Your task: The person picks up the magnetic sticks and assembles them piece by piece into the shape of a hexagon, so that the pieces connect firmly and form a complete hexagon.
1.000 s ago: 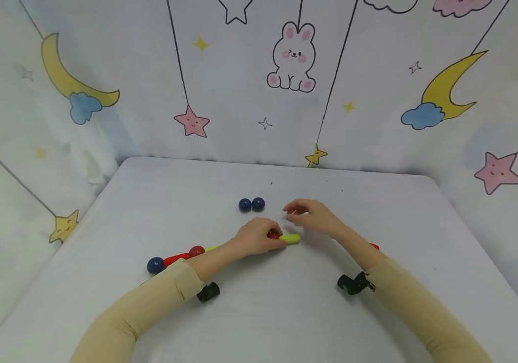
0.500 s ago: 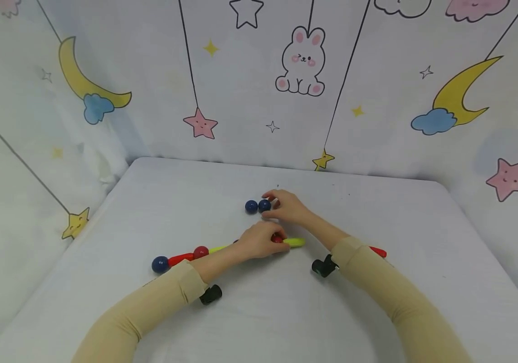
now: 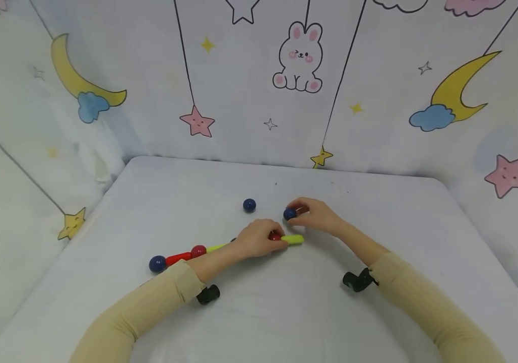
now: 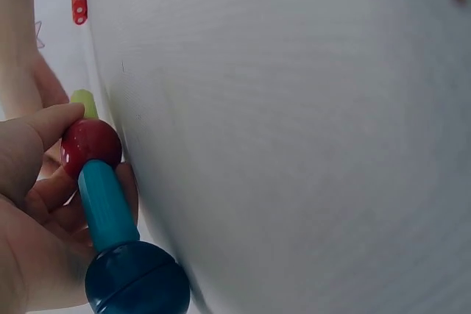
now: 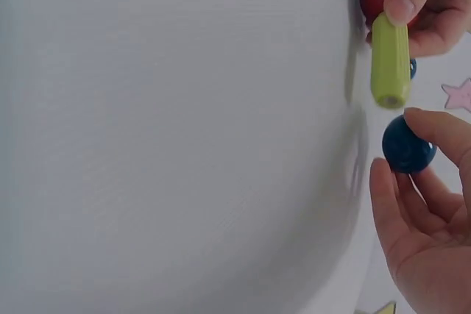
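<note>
My left hand point(image 3: 259, 238) grips a red ball point(image 4: 91, 145) in a chain of balls and rods. On one side of that ball a blue rod point(image 4: 107, 204) leads to a dark blue ball point(image 4: 138, 281); on the other a yellow-green rod point(image 3: 293, 239) sticks out with a bare end. The chain runs left under my forearm to another red ball point(image 3: 198, 251), a red rod point(image 3: 178, 258) and a blue end ball point(image 3: 157, 264). My right hand point(image 3: 317, 217) pinches a loose dark blue ball point(image 5: 408, 145) between thumb and fingers, close to the yellow-green rod's free end.
Another dark blue ball point(image 3: 249, 205) lies on the white table point(image 3: 286, 312) behind my left hand. A red rod point(image 4: 79, 4) lies off beyond my right forearm. A patterned cloth point(image 3: 241, 75) stands along the table's back edge. Black wrist-camera mounts point(image 3: 358, 280) hang under both sleeves.
My right hand has reached left to the pair of blue balls, taken the right one and brought it back right, near the rod's end. My left hand stays on the red ball.
</note>
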The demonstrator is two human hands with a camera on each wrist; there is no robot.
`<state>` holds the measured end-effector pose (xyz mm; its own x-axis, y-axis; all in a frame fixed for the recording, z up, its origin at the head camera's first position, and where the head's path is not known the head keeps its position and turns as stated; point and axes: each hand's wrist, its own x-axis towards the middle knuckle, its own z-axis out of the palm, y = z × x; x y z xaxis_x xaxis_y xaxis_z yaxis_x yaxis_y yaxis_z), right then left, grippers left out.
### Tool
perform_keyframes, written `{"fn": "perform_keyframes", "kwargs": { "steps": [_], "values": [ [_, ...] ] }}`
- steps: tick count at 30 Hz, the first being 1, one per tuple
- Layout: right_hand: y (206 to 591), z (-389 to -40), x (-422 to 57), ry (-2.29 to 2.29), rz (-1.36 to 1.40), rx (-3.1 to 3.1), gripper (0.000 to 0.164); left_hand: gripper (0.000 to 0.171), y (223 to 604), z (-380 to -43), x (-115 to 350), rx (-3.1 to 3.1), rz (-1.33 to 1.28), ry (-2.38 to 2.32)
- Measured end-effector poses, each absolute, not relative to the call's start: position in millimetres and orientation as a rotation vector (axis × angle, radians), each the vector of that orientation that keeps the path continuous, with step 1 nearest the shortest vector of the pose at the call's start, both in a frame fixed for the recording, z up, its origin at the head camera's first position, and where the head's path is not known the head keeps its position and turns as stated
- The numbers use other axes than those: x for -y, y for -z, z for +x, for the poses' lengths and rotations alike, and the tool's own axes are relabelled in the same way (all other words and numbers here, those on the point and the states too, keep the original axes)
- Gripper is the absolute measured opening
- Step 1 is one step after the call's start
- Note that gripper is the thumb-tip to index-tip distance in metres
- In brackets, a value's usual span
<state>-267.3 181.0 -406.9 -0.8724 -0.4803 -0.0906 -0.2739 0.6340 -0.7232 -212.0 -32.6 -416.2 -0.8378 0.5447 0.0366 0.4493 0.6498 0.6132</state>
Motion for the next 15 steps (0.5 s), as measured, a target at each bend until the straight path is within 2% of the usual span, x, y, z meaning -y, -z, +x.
{"fn": "perform_keyframes", "kwargs": {
  "steps": [7,15],
  "values": [
    [412.3,-246.4,-224.7,1.104,-0.603,-2.528,0.047,0.021,415.5,-212.6,34.4,-2.732,0.806,-0.939],
    [414.7,-229.5,-234.5,1.143,-0.609,-2.461,0.045,0.021,414.7,-214.9,33.4,-2.732,0.777,-0.937]
  ]
}}
